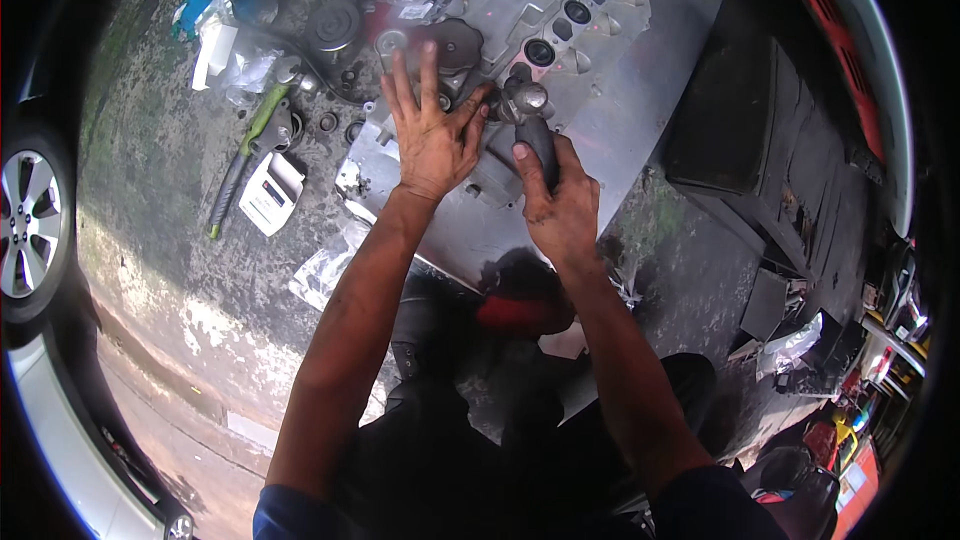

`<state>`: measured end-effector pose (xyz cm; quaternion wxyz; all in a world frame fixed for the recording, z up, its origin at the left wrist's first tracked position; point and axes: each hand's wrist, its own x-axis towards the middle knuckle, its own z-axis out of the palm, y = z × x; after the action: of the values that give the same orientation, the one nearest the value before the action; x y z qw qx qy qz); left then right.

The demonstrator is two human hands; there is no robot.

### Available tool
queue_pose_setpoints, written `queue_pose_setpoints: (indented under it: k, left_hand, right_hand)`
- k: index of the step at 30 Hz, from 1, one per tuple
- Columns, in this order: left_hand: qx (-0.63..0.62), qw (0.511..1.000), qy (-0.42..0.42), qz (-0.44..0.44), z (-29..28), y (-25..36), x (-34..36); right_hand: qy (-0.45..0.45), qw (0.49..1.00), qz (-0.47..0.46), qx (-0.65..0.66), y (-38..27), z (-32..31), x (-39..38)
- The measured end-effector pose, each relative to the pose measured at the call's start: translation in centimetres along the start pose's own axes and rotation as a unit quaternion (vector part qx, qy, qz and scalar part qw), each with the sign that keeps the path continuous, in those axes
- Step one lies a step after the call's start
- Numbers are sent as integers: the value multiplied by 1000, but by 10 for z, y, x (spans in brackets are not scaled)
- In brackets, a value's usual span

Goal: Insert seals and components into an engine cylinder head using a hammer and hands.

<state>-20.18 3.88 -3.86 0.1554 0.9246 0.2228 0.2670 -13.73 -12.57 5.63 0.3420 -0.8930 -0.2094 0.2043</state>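
Note:
My right hand point(565, 205) is closed round the dark grip of a handheld power tool point(537, 145) with a rounded metal head, much like an angle die grinder. That head sits over the grey metal surface just beyond my fingers. My left hand point(432, 145) lies spread, palm down, over metal parts, with its thumb side close to the tool's head. Beyond its fingertips is a round-lobed metal part point(455, 45). A silver engine cover point(560, 35) with several round dark openings stretches away to the far right. What lies under my left palm is hidden.
A silver metal sheet point(665, 35) lies beneath the parts. On the stained floor to the left are a green-handled tool point(262, 120), a white box point(270, 195) and a pulley point(333, 25). A dark crate point(750, 140) stands right; a car wheel point(30, 225) is far left.

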Motion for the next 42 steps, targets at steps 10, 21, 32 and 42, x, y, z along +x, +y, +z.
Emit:
queue_pose_setpoints:
  k: [10, 21, 32, 42]
  left_hand:
    - [15, 1000, -1, 5, -5, 2, 3]
    - [29, 1000, -8, 2, -6, 5, 0]
    - [-40, 999, 25, 13, -26, 27, -18]
    - [-51, 989, -94, -97, -22, 52, 4]
  right_hand:
    - [48, 969, 55, 236, -3, -18, -20]
    - [41, 950, 93, 296, 9, -6, -32]
    - [44, 952, 102, 286, 5, -18, -31]
    - [44, 937, 63, 341, -10, -34, -23]
